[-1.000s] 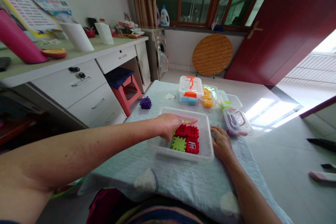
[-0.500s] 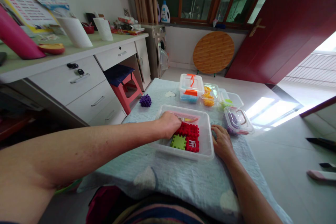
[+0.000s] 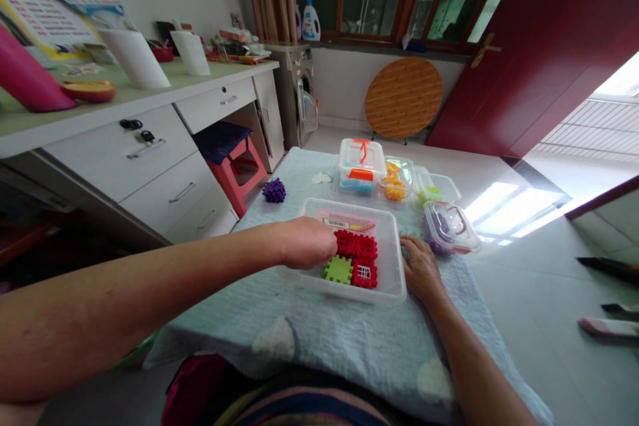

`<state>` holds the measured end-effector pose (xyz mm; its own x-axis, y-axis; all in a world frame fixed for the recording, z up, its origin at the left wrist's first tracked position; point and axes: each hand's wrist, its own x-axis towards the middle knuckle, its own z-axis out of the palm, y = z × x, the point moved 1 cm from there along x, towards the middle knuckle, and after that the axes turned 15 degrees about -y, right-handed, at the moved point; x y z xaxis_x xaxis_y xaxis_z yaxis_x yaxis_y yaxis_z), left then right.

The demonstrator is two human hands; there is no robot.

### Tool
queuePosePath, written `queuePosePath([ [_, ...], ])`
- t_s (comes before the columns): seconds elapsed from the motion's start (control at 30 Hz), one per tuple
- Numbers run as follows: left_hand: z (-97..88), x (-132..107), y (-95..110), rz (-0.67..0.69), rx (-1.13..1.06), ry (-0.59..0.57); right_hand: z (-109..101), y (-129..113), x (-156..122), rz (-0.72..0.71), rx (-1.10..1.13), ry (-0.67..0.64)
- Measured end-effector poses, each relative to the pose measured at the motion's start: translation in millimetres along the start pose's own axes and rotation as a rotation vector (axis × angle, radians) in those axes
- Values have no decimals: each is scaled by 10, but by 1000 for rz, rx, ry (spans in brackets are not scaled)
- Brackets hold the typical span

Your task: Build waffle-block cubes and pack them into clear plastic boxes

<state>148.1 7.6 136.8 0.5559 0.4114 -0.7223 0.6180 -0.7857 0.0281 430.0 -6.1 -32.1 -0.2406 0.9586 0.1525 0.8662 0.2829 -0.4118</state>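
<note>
A clear plastic tray (image 3: 394, 293) stands on the blue cloth in front of me. It holds a cluster of red toothed blocks (image 3: 358, 246), one green block (image 3: 338, 270) and a red block with a white window (image 3: 364, 274). My left hand (image 3: 305, 243) hovers over the tray's left side with its fingers curled shut, fingertips at the left edge of the red blocks. What they pinch is hidden. My right hand (image 3: 422, 267) lies flat on the cloth against the tray's right wall, holding nothing.
Several lidded clear boxes (image 3: 361, 166) with coloured pieces stand behind the tray, one with purple pieces (image 3: 450, 229) at its right. A purple block ball (image 3: 274, 190) lies on the cloth's left. A white drawer unit (image 3: 150, 160) and a red stool (image 3: 233, 166) are to the left.
My left hand has drawn back a little towards the tray's left edge and closed more. The right hand and the tray have stayed in place.
</note>
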Motion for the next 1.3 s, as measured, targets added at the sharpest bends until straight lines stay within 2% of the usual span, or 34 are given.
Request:
queuePosePath([
  [0.13,40,57,44,102,22,-138,-1,2,0,3,-8,0],
  [0.3,67,228,78,39,109,-287,-3,10,2,11,-8,-18],
  [0.47,127,358,86,-16,-3,-248,-6,8,3,7,0,-13],
  [0.6,140,367,85,-29,31,-238,-12,1,2,5,7,-13],
  [0.77,109,339,62,53,43,-225,-10,2,2,0,-1,-11],
  [0.97,90,315,73,145,120,-295,-7,1,4,12,-1,-16],
  [1.1,33,205,60,115,76,-233,-7,-5,1,13,-3,-8],
  [1.17,-24,88,7,103,23,-157,-4,-4,-1,14,-6,-7],
  [1.23,-92,-64,-101,100,-87,-21,0,-2,-1,13,-12,-10],
  [1.3,-150,-226,-280,75,-243,189,2,-1,-1,12,-18,-9],
])
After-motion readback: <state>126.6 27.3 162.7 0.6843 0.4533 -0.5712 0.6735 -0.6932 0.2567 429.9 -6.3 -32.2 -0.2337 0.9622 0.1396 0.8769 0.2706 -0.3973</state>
